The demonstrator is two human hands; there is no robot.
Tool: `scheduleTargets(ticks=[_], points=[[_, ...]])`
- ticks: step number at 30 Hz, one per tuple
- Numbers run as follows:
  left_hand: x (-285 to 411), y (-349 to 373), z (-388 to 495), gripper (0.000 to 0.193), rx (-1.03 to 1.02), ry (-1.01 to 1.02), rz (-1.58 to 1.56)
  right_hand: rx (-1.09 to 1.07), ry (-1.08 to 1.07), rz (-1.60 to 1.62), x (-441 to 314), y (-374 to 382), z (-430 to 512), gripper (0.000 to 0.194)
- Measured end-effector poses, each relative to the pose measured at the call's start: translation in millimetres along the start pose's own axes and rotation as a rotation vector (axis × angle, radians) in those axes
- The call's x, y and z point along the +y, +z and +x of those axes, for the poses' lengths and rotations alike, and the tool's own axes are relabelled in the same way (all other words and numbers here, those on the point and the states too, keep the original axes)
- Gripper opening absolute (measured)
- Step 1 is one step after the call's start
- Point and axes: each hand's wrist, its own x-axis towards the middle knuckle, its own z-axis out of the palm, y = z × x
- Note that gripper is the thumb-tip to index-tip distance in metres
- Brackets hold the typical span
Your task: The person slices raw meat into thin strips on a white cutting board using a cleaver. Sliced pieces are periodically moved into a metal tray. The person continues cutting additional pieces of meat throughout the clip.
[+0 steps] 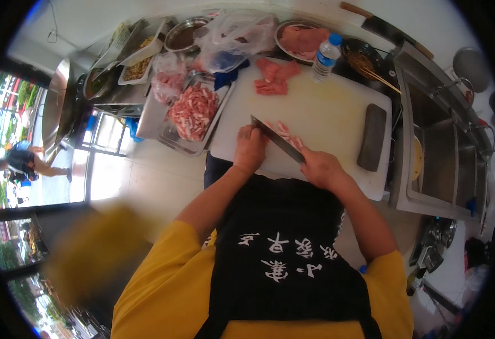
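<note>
My right hand (pixel 321 167) grips a kitchen knife (pixel 279 140), its dark blade lying diagonally over the white cutting board (pixel 332 114). Close to the blade's tip, my left hand (pixel 250 146) rests on the board with bent fingers; whether meat is under them is hidden. Cut strips of pale pink meat (pixel 287 134) lie along the far side of the blade. Farther back on the board are slabs of red meat (pixel 275 76). To the left, a metal tray (pixel 194 148) holds a heap of sliced meat (pixel 194 111).
A dark sharpening stone (pixel 371 137) lies at the board's right. Behind stand a water bottle (pixel 326 59), a plate of meat (pixel 302 39), a black pan (pixel 362 57) with chopsticks and a plastic bag (pixel 239 38). A steel sink (pixel 438 148) is on the right.
</note>
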Motion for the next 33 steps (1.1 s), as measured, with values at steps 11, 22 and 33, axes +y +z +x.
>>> scheduleTargets(ticks=[11,22,33], points=[[0.0,-2.1,-0.3,0.018,-0.021,-0.022,-0.007,-0.091,0.059,-0.009,-14.4,-15.5,8.3,0.054],[4.9,-7.2,2.9,0.017,-0.098,-0.038,0.033,0.127,-0.080,0.035,-7.7,24.0,40.3,0.034],[-10.5,11.2,-10.3,0.018,-0.126,-0.115,0.036,-0.104,0.077,-0.006,-41.6,14.8,57.7,0.068]])
